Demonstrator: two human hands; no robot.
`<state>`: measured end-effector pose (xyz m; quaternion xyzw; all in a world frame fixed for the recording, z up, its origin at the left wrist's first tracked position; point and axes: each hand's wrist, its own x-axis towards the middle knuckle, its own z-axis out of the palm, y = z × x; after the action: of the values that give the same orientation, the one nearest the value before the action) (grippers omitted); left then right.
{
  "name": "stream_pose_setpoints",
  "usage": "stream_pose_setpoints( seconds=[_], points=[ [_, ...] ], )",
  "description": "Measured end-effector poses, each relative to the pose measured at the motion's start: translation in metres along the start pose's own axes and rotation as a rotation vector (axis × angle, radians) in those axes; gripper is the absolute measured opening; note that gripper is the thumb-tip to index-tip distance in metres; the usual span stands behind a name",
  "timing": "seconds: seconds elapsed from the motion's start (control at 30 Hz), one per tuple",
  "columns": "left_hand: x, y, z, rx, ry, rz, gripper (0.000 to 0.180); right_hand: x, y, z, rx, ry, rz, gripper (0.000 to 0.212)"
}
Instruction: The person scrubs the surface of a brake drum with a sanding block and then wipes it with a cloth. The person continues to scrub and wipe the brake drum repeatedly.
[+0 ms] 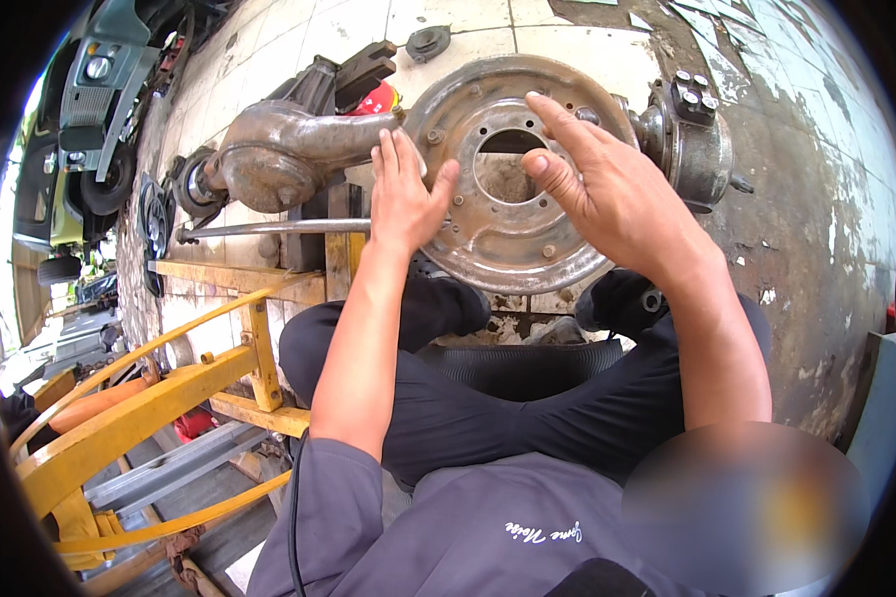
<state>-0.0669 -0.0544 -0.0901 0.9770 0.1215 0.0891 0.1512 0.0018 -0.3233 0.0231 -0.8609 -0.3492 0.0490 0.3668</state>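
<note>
A round rusty brake backing plate stands in front of me, with a large central hole and several small bolt holes. At its left edge is my left hand, fingers stretched out and thumb apart, beside the end of a brown metal axle housing. A small pale patch shows by its fingers; I cannot make out what it is. My right hand is over the right side of the plate, fingers extended and thumb spread, with nothing visible in it. Whether it touches the metal cannot be seen.
Right of the plate sits a cylindrical metal part with a bolted block. A metal rod and yellow frame are at left, with another person's arm behind the frame. A round metal piece lies beyond; vehicles stand far left.
</note>
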Motion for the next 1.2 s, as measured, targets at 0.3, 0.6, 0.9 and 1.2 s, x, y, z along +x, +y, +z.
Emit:
stream_pose_setpoints(
  seconds=[0.3,0.6,0.9,1.2],
  points=[
    [0.004,0.003,0.002,-0.032,-0.010,-0.053,0.094,0.001,0.002,0.000,-0.002,0.028,-0.033,0.066],
    [-0.009,0.002,0.005,0.036,0.007,-0.033,0.094,-0.001,0.004,0.005,0.024,0.079,-0.082,0.064],
    [-0.017,0.004,0.007,0.157,0.000,0.031,0.094,-0.001,0.004,0.002,0.022,0.056,-0.058,0.064],
    [-0.032,0.014,-0.004,0.162,-0.128,0.007,0.093,-0.001,0.003,-0.001,0.029,0.038,-0.039,0.063]
  ],
)
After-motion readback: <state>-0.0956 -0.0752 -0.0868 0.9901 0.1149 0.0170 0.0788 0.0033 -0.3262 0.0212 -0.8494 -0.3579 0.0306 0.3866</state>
